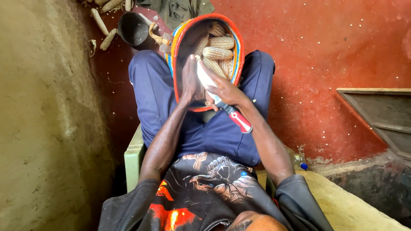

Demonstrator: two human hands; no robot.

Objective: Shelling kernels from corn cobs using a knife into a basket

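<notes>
In the centre of the frame the right hand [224, 87] has its grip closed around a knife [222, 102] with a red and black handle, the blade pointing up toward the basket. The left hand [190, 81] presses beside it; its grip seems closed on a corn cob, but I cannot tell surely. The woven basket [237, 47], rimmed red with coloured stripes, rests tilted on the lap so the dried cobs [218, 52] stay near. More cobs [105, 28] and a dark pot [132, 29] lie upper left.

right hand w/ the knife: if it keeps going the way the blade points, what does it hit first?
Probably the dried corn cobs in the woven basket on the lap. The right hand aims the knife up into them; the left hand sits beside it. Depth unclear.
</notes>
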